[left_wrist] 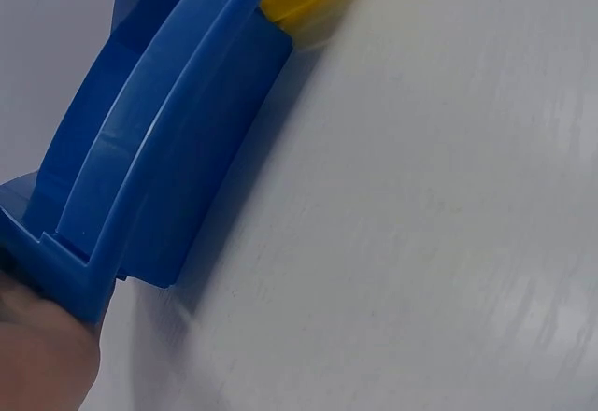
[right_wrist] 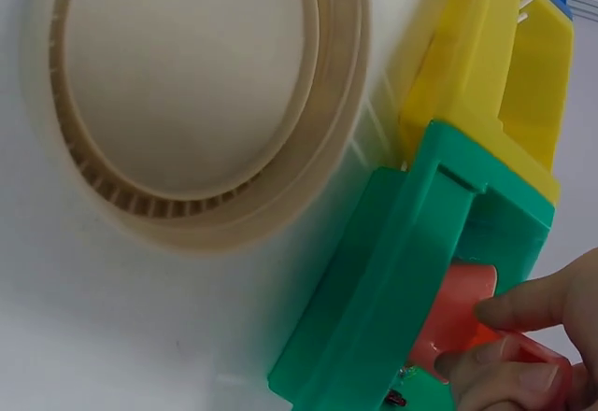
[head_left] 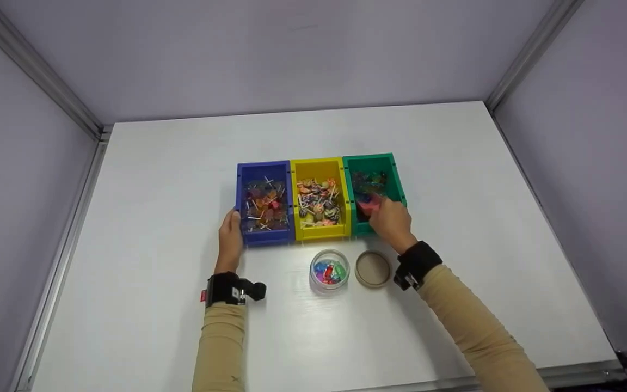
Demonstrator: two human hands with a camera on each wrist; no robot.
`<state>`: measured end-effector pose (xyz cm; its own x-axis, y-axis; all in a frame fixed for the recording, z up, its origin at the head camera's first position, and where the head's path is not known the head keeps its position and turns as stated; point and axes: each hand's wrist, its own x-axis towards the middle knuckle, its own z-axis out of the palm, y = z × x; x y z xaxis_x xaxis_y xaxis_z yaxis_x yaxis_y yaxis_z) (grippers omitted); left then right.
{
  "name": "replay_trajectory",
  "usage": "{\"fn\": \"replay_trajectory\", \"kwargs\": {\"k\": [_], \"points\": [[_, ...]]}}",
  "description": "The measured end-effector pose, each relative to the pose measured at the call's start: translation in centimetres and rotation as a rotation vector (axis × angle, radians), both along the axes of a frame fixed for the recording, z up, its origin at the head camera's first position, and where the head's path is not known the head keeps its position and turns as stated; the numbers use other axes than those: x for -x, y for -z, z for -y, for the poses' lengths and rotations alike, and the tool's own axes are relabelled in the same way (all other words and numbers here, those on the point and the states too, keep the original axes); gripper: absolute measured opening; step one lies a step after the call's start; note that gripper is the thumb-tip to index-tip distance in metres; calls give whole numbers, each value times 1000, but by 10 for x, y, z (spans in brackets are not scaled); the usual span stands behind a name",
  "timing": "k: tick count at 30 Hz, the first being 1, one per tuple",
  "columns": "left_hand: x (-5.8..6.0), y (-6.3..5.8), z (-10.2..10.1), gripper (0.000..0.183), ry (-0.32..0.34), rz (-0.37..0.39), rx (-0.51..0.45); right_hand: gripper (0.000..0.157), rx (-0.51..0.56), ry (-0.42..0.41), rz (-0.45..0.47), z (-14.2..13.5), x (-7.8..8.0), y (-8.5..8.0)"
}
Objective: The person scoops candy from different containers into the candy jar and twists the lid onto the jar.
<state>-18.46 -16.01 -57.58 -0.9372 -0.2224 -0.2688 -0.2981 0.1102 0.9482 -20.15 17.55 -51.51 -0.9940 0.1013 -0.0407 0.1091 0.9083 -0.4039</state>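
In the head view my right hand [head_left: 392, 222] reaches over the front of the green bin [head_left: 369, 158], gripping a red scoop [head_left: 368, 204]. Thumb and curled fingers close round its handle in the right wrist view, where the scoop's flat blade [right_wrist: 460, 294] dips inside the bin. Wrapped candies [head_left: 367, 182] lie in that bin, partly hidden by the scoop and hand. My left hand [head_left: 229, 240] rests against the outer left side of the blue bin [head_left: 268, 237], fingers fairly straight. Below the bins stands a clear jar [head_left: 312, 275] with colourful wrapped candies inside.
Between the blue and green bins sits a yellow bin [head_left: 323, 233] filled with wrapped lollipops; the blue one holds lollipops too. A beige round lid [head_left: 373, 269] lies right of the jar, close to my right wrist. Pale walls [head_left: 302, 60] enclose the white table [head_left: 172, 163].
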Motion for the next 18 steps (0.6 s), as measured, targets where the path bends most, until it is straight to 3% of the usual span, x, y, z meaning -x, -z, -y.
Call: {"fn": "replay_trajectory", "kwargs": {"k": [6,18], "points": [[0,-1,-1,54,-12,-18,-4,24,21,52,-33,7,2,5],[1,-3,-1,54,-6,-5,-4,28,34,100,-15,10,10,17]]}}
